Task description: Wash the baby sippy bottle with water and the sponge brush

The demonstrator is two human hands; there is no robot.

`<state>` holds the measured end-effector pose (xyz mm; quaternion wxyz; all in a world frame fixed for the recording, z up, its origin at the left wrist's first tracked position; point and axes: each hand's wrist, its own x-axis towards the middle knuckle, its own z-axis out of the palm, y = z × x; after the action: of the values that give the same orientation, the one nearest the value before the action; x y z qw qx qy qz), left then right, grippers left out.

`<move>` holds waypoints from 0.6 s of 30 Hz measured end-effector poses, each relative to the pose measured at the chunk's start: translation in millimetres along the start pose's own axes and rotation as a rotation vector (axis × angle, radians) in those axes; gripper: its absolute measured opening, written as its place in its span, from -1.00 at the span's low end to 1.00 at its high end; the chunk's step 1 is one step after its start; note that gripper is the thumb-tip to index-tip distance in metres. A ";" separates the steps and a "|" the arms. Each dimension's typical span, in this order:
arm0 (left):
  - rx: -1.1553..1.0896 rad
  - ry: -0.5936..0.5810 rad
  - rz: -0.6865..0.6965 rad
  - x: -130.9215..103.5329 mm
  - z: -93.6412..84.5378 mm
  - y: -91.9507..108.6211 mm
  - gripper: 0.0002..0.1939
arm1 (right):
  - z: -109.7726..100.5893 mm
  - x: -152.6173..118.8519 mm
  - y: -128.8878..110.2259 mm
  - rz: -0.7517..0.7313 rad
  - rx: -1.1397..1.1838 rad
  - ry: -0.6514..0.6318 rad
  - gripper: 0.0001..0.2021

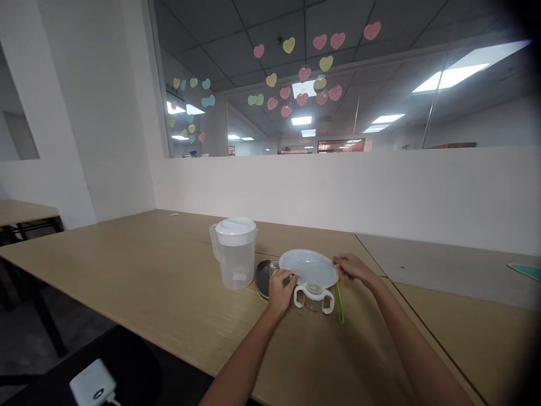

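A white oval plate (310, 265) lies on the table between my two hands. My left hand (281, 293) is at the plate's left side, thumb and fingers pinched together; what they hold is too small to tell. At the plate's right edge, my right hand (353, 266) also has its fingers closed on something unclear. A faint pale line runs over the plate from one hand toward the other. Just in front stands a clear cup with two white handles (313, 299). A green-handled utensil (340, 304) lies beside it, below my right hand.
A clear lidded pitcher (237, 256) stands left of my hands. A round metal dish (264, 276) sits partly behind my left hand. A white device with a cable (93, 383) rests on a black seat at lower left. Behind the table is a white wall (338, 192).
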<state>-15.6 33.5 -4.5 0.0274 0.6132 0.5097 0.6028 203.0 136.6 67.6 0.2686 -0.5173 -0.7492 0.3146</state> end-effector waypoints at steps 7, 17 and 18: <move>-0.009 -0.036 -0.008 0.2 0.8 -2.6 -0.78 | 14.1 -7.2 -22.6 -0.109 -0.083 -0.011 -0.61; 0.171 -0.149 0.035 2.3 -5.0 4.7 -0.76 | 47.4 -24.6 -57.8 -0.527 0.131 -0.301 -0.64; 0.182 -0.157 0.035 2.2 -5.1 4.8 -0.76 | 49.4 -24.4 -57.5 -0.509 0.165 -0.307 -0.63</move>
<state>-17.2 29.7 1.5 0.0006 0.6672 0.5479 0.5046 140.0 88.7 76.3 0.2637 -0.2357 -0.8585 0.3713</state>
